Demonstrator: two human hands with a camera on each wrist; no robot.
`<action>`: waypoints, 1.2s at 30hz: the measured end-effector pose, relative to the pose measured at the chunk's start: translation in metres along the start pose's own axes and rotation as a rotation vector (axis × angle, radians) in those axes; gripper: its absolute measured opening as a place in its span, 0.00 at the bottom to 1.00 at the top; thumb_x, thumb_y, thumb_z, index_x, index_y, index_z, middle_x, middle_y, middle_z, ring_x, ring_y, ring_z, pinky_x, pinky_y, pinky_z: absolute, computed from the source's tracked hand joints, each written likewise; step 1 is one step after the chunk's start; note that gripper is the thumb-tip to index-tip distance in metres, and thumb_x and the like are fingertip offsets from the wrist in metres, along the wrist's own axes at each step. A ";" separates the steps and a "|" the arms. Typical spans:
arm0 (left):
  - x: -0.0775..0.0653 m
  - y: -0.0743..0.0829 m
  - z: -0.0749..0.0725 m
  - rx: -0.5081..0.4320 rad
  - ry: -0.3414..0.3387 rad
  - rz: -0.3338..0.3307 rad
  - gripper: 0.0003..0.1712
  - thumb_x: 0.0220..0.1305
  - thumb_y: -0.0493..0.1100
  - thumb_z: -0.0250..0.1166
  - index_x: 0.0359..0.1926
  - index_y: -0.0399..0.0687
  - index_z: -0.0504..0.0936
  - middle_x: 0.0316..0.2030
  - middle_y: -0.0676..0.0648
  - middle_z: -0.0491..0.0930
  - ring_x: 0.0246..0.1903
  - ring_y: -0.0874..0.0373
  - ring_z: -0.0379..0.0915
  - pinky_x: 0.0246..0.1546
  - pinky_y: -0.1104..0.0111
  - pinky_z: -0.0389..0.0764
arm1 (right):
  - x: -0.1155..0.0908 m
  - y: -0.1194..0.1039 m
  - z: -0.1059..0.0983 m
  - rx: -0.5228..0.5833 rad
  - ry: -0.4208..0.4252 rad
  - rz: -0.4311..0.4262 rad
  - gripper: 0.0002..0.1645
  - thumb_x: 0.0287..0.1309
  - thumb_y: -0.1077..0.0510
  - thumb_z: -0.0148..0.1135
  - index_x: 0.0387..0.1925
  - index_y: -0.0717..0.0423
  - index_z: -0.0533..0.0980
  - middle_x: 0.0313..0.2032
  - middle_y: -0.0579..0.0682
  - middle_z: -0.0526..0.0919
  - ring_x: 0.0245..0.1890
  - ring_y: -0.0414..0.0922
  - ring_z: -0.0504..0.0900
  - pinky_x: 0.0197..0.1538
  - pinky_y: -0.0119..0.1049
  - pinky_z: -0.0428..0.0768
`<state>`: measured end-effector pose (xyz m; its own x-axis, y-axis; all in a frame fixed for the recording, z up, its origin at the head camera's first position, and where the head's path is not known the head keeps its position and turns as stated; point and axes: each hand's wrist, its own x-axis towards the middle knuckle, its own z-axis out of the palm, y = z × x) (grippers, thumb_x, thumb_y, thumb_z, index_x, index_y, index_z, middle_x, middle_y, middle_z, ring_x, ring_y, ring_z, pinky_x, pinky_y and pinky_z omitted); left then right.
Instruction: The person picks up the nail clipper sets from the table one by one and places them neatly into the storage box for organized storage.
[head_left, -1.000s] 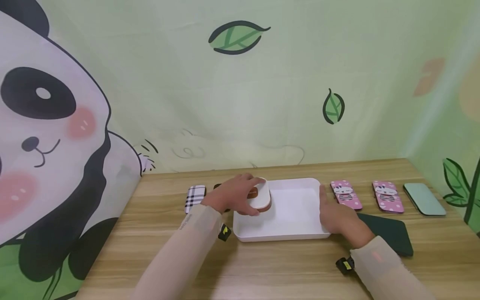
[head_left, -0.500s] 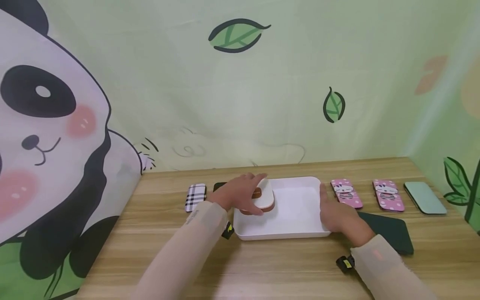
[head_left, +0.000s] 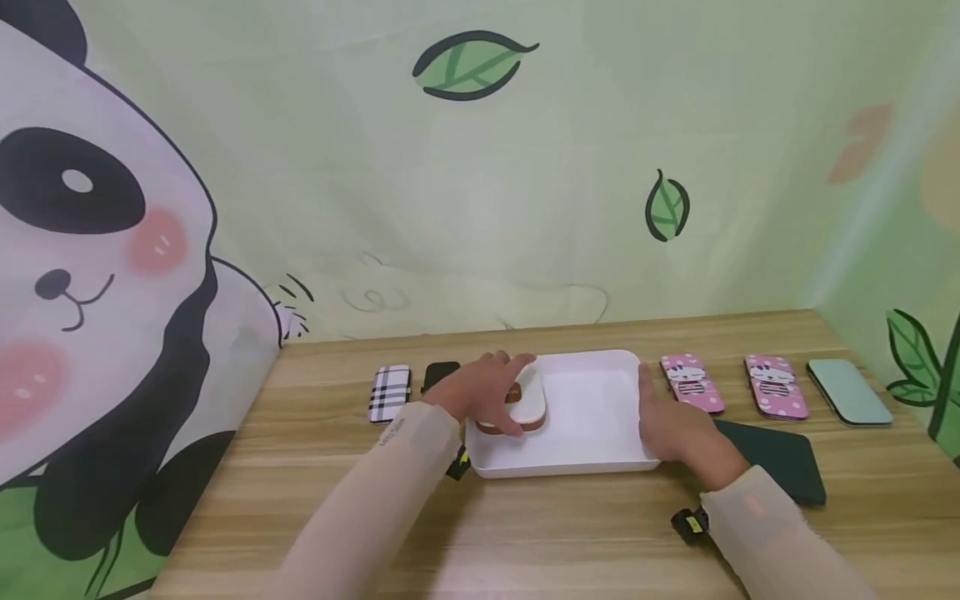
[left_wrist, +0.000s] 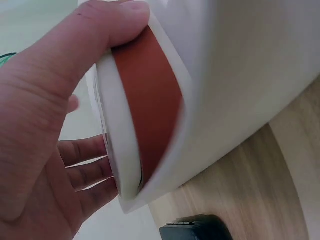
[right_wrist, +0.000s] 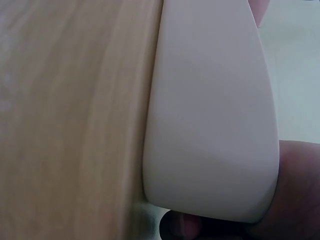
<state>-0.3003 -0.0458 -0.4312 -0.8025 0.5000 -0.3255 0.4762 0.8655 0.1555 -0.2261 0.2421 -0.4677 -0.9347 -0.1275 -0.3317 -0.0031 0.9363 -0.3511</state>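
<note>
In the head view my left hand [head_left: 480,392] spans a case shaped like a slice of toast [head_left: 531,404], white on top with a brown side. The case lies low in the left part of a white rectangular tray [head_left: 592,412]. In the left wrist view the thumb presses the near edge of the toast-shaped case [left_wrist: 150,95], and several fingers hold its far side. My right hand [head_left: 678,433] grips the tray's right rim. The right wrist view shows the tray's outer wall [right_wrist: 210,110], part of the hand over the rim and a fingertip beyond the wall.
Left of the tray are a plaid case [head_left: 390,393] and a black case [head_left: 441,375], partly hidden. To the right lie a pink cat-print case [head_left: 692,383], another pink case [head_left: 777,387], a pale green case [head_left: 850,392] and a dark green flat item [head_left: 780,460].
My left hand has moved slightly right, then lowered the toast-shaped case into the left part of the tray. The right hand keeps its place on the rim.
</note>
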 end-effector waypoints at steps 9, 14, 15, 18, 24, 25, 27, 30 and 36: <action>0.001 -0.001 0.007 0.046 0.006 0.005 0.61 0.41 0.74 0.75 0.75 0.67 0.60 0.64 0.50 0.66 0.58 0.54 0.64 0.56 0.53 0.78 | 0.000 -0.001 -0.001 0.003 0.004 -0.001 0.44 0.77 0.52 0.34 0.77 0.59 0.22 0.21 0.53 0.73 0.17 0.47 0.70 0.22 0.37 0.67; -0.003 0.003 0.005 0.047 0.017 0.011 0.59 0.42 0.70 0.77 0.74 0.66 0.62 0.64 0.50 0.65 0.59 0.53 0.62 0.56 0.54 0.78 | 0.000 -0.001 -0.003 0.003 0.005 0.010 0.44 0.77 0.52 0.34 0.77 0.58 0.22 0.21 0.53 0.73 0.18 0.47 0.70 0.23 0.37 0.67; -0.003 0.004 0.005 0.053 0.015 0.010 0.58 0.43 0.70 0.77 0.74 0.65 0.62 0.64 0.50 0.65 0.59 0.53 0.62 0.55 0.54 0.77 | -0.001 -0.002 -0.003 0.004 0.004 0.010 0.44 0.77 0.52 0.34 0.77 0.58 0.22 0.21 0.53 0.73 0.18 0.47 0.70 0.23 0.37 0.67; -0.002 0.006 0.006 0.066 0.004 -0.005 0.58 0.44 0.69 0.77 0.74 0.65 0.62 0.65 0.49 0.64 0.59 0.52 0.62 0.55 0.55 0.77 | -0.003 -0.002 -0.003 0.006 -0.002 0.008 0.44 0.77 0.52 0.33 0.77 0.59 0.22 0.21 0.53 0.73 0.18 0.47 0.70 0.23 0.37 0.67; -0.001 0.004 0.008 0.078 -0.001 -0.013 0.58 0.46 0.70 0.75 0.75 0.66 0.60 0.67 0.49 0.62 0.61 0.53 0.61 0.57 0.56 0.77 | -0.004 -0.002 -0.001 0.005 -0.017 0.006 0.44 0.77 0.51 0.34 0.76 0.58 0.21 0.23 0.54 0.73 0.19 0.48 0.71 0.24 0.38 0.68; -0.002 0.004 0.007 0.082 0.003 -0.006 0.57 0.46 0.70 0.75 0.75 0.66 0.60 0.67 0.49 0.62 0.61 0.53 0.61 0.58 0.56 0.77 | -0.004 -0.002 -0.001 0.007 -0.018 0.007 0.44 0.77 0.51 0.34 0.76 0.58 0.21 0.23 0.54 0.73 0.19 0.48 0.71 0.24 0.38 0.68; -0.003 0.002 0.007 0.090 0.013 0.005 0.56 0.47 0.70 0.74 0.75 0.65 0.61 0.67 0.49 0.62 0.61 0.53 0.61 0.58 0.56 0.76 | -0.003 -0.003 -0.001 0.009 -0.019 0.007 0.44 0.77 0.51 0.34 0.76 0.58 0.21 0.23 0.54 0.73 0.19 0.48 0.71 0.24 0.38 0.68; -0.004 0.001 0.006 0.107 0.028 0.023 0.55 0.48 0.71 0.73 0.75 0.64 0.62 0.67 0.49 0.63 0.61 0.54 0.62 0.59 0.56 0.76 | -0.003 -0.003 -0.001 0.010 -0.024 0.010 0.45 0.77 0.51 0.35 0.76 0.57 0.21 0.23 0.54 0.73 0.19 0.48 0.71 0.24 0.38 0.68; -0.004 -0.002 0.008 0.111 0.040 0.036 0.55 0.48 0.72 0.72 0.75 0.64 0.63 0.67 0.49 0.63 0.61 0.54 0.62 0.59 0.57 0.76 | -0.002 -0.003 -0.002 0.000 -0.035 0.016 0.46 0.76 0.52 0.36 0.76 0.58 0.21 0.23 0.54 0.73 0.19 0.48 0.71 0.23 0.37 0.68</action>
<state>-0.2955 -0.0493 -0.4379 -0.7969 0.5333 -0.2839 0.5398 0.8395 0.0617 -0.2247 0.2401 -0.4640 -0.9218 -0.1241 -0.3674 0.0113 0.9384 -0.3453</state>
